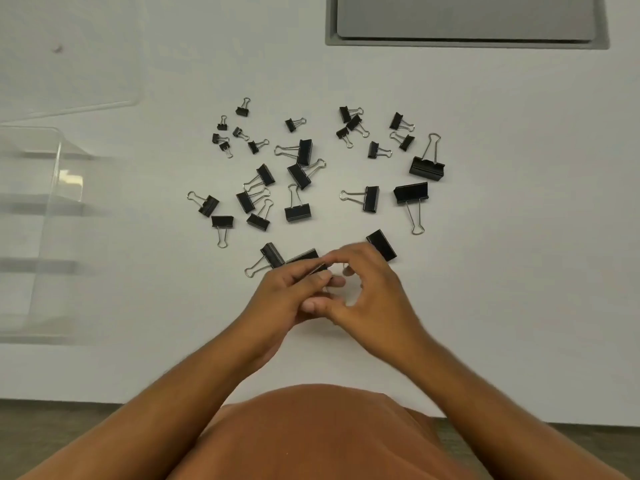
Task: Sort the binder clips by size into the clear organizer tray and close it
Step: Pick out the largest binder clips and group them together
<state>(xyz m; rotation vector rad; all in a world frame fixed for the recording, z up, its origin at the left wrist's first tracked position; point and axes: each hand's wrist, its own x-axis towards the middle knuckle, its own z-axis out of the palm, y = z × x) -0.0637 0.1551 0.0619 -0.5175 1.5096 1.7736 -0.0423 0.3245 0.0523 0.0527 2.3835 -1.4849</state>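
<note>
Our left hand (287,292) and right hand (363,289) together pinch one large binder clip (306,259), fingers curled.

The light is soft and even, and the white bench (502,237) looks bright. Shadows are faint and small; the clips (298,202) barely cast any. A little white shine sits on the clear tray (71,178) at the left. The tray looks smeared and blurry. The hands (325,289) are a bit blurry too. The clips farther back look sharp. Straight lines bend near the edges of the wide view.
</note>
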